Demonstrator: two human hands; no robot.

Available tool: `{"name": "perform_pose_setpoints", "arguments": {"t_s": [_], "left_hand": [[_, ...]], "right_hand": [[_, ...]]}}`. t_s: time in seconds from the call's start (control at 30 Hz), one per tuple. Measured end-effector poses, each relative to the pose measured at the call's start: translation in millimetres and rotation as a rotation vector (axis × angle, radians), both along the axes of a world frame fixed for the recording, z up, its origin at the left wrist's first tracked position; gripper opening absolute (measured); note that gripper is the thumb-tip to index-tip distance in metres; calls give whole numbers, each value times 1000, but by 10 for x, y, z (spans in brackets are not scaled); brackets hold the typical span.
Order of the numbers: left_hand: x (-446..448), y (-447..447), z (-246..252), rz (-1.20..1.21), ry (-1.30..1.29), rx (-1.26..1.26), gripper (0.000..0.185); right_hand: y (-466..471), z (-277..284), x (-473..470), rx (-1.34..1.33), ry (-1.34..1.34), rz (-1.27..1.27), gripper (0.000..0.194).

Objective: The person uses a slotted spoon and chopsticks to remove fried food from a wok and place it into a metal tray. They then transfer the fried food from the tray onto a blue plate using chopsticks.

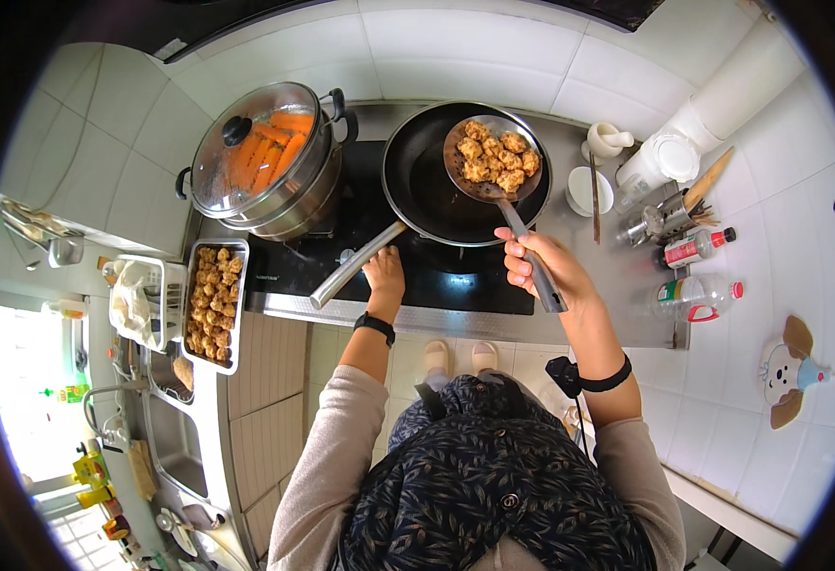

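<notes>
My right hand (542, 260) grips the dark handle of a perforated metal skimmer (494, 191). Several browned fried balls (492, 151) rest in its bowl, held over the right side of a black frying pan (424, 168). Dark liquid shows in the pan's bottom. My left hand (386, 271) reaches to the front of the black glass cooktop (488, 292), close beside the pan's metal handle (360, 263). Its fingertips point down at the control area; whether they hold a knob is hidden. Another knob (346, 255) shows just left of that handle.
A lidded steamer pot (274, 227) with orange carrots stands back left. A metal tray (239, 314) of browned balls lies left, by a white basket (174, 285). To the right are a white bowl (581, 193) with chopsticks (594, 207), a mortar (605, 139) and bottles (692, 296).
</notes>
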State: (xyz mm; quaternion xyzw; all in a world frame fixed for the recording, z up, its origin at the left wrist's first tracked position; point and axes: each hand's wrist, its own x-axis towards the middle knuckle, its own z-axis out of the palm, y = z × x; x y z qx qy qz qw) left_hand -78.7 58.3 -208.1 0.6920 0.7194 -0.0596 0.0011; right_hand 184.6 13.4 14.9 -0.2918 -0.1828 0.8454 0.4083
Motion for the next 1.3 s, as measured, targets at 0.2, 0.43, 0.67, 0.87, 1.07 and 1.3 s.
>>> {"name": "perform_pose_setpoints", "arguments": {"t_s": [0.2,0.43,0.67,0.87,1.07,1.3], "left_hand": [[-12,-5,196,-85,-42,-83,24],[294,-593,884,-208,-928,-213,26],[616,-871,1607,-215,-1445,-289,21],[696,-846,1833,-27,-1716,-220,19],[814,-848,1835,29,-1914,-322,27],[977,-886,1997,47,-1996,-517,62]], "right_hand": [[-5,27,-6,-31,-39,-34,27],[43,-42,-35,36,10,-47,25],[185,-159,-152,8,-93,-43,27],[118,-220,-131,107,-190,-55,28],[222,-308,-100,77,-157,-47,31],[144,-447,-136,74,-110,-60,33]]}}
